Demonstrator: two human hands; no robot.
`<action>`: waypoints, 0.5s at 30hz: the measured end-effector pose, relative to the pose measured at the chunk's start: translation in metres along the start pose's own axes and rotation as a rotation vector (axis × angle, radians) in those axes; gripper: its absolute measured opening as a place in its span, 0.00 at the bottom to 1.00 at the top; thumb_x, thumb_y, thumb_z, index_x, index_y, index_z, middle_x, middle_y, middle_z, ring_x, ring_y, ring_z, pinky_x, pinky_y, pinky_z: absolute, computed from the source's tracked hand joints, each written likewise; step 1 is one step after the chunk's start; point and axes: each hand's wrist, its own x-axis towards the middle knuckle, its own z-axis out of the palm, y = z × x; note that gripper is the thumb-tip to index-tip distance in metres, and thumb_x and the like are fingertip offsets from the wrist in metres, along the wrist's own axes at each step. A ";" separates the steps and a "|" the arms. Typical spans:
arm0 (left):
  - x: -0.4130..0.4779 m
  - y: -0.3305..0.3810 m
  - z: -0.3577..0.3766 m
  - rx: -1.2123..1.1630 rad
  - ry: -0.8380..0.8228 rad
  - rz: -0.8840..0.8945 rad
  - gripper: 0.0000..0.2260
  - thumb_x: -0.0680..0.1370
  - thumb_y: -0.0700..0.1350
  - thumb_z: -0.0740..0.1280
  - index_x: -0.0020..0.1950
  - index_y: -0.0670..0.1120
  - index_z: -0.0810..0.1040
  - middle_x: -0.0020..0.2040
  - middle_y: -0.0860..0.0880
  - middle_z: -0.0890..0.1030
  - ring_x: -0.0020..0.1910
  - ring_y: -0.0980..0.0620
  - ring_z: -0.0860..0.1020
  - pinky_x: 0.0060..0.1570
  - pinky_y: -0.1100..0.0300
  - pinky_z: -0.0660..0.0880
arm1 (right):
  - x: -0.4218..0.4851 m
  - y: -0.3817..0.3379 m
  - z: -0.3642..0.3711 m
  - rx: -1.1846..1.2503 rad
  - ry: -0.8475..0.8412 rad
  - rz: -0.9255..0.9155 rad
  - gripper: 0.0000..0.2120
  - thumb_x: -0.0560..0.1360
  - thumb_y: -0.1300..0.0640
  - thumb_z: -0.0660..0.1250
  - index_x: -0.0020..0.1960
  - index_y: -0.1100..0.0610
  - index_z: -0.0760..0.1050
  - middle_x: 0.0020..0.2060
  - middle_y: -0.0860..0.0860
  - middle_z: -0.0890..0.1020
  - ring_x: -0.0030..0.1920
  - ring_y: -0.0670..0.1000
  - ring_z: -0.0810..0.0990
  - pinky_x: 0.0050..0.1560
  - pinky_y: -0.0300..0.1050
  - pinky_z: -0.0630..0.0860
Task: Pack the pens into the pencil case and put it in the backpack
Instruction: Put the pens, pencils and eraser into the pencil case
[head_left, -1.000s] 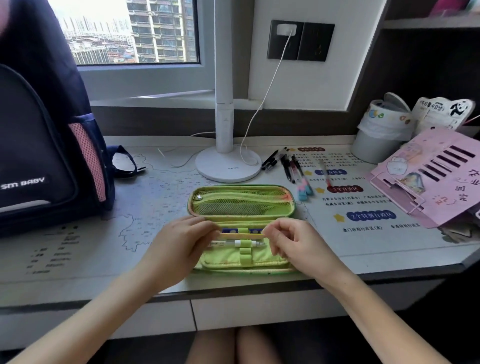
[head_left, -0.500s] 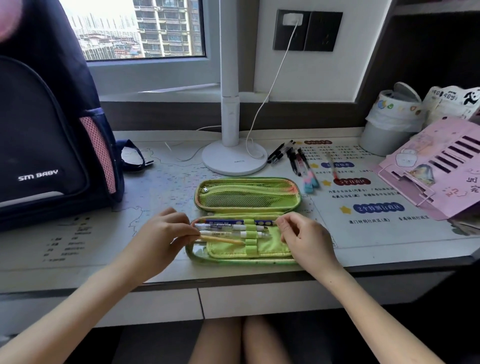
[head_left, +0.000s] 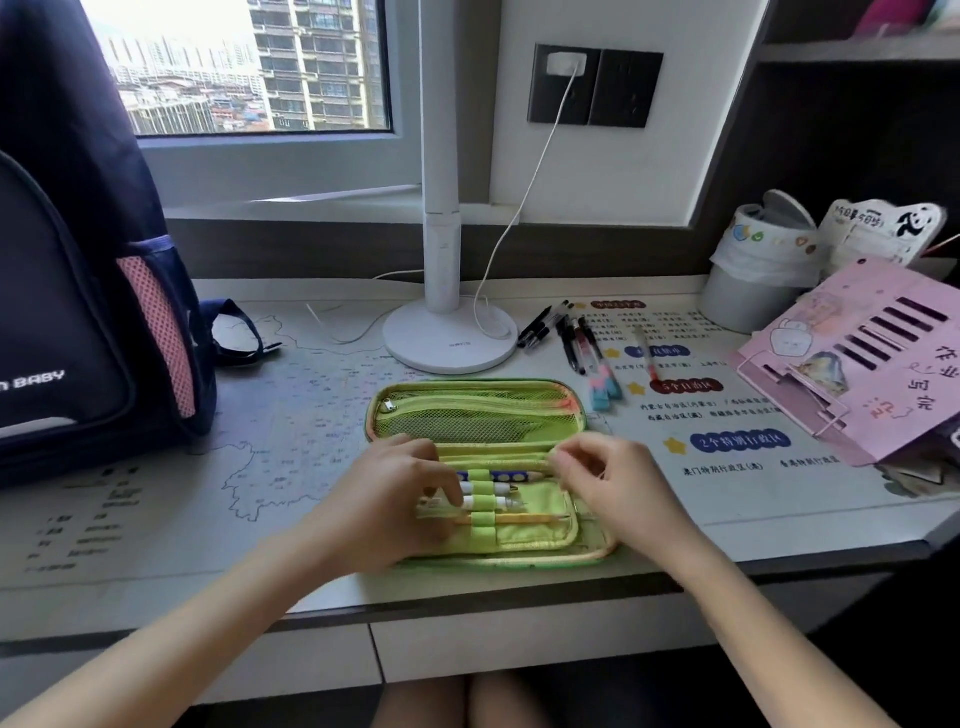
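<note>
Pencil case (head_left: 478, 415) lies open at the table's (head_left: 291, 426) front edge, pens (head_left: 506, 489) in its loops. Your left hand (head_left: 395, 499) covers their left ends, grip unclear. Your right hand (head_left: 610, 480) is blurred over the case's right edge, so I can't tell its grasp. Backpack (head_left: 78, 312) stands left.

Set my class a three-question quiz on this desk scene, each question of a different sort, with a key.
1. True or false: the pencil case is zipped shut.
2. Where do the loose pens lie? A: in the mesh pocket. B: beside the lamp base. C: on the window sill.
3. Fill in: the backpack stands to the ___ of the pencil case.
Key: 1 false; 2 B; 3 left.
</note>
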 end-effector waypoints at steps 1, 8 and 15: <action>0.001 -0.003 -0.007 0.010 -0.008 -0.005 0.08 0.67 0.53 0.73 0.44 0.55 0.82 0.38 0.58 0.72 0.40 0.56 0.71 0.39 0.63 0.66 | 0.009 0.001 -0.008 -0.003 0.054 -0.002 0.06 0.76 0.55 0.65 0.43 0.52 0.80 0.33 0.44 0.81 0.31 0.38 0.77 0.30 0.29 0.71; 0.039 -0.030 -0.049 -0.141 0.179 -0.145 0.03 0.70 0.47 0.71 0.39 0.56 0.80 0.37 0.56 0.76 0.37 0.59 0.73 0.35 0.63 0.68 | 0.131 0.016 -0.014 -0.279 0.216 0.194 0.12 0.76 0.58 0.62 0.40 0.64 0.80 0.37 0.58 0.83 0.40 0.58 0.81 0.38 0.45 0.76; 0.087 -0.046 -0.051 -0.166 0.255 -0.177 0.02 0.72 0.50 0.69 0.40 0.54 0.81 0.38 0.56 0.77 0.38 0.60 0.75 0.35 0.67 0.66 | 0.234 0.034 0.030 -0.010 0.222 0.657 0.11 0.76 0.53 0.64 0.44 0.62 0.76 0.29 0.55 0.80 0.21 0.50 0.75 0.19 0.35 0.67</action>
